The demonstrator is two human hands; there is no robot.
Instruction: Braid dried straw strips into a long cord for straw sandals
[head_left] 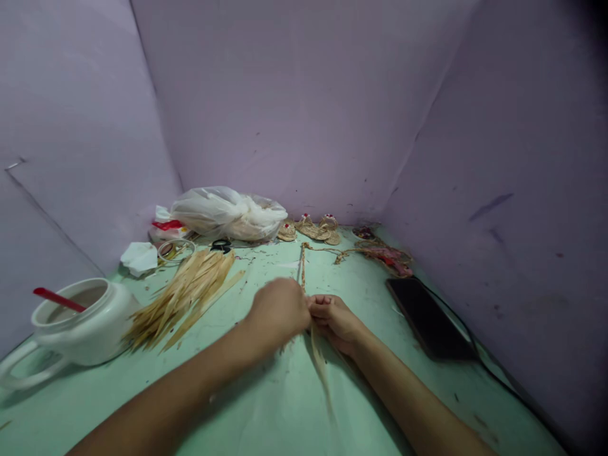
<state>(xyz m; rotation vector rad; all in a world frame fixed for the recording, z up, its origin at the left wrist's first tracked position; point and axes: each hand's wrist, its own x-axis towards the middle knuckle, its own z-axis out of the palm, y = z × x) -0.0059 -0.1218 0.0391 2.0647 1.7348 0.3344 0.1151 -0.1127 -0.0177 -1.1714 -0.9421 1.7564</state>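
Observation:
My left hand (279, 311) and my right hand (335, 320) meet at the middle of the green table (266, 411), both closed on a braid of dried straw (301, 266). The plaited part runs away from my hands toward the back wall. Loose straw ends (321, 367) trail from my fingers toward me. A pile of flat dried straw strips (187, 294) lies just left of my left hand.
A white pot (78, 323) with a red stick in it stands at the left. At the back lie a clear plastic bag (228, 212), crumpled white paper (139, 258), small woven straw sandals (316, 228) and cord with red bits (387, 256). A dark phone (430, 320) lies at the right.

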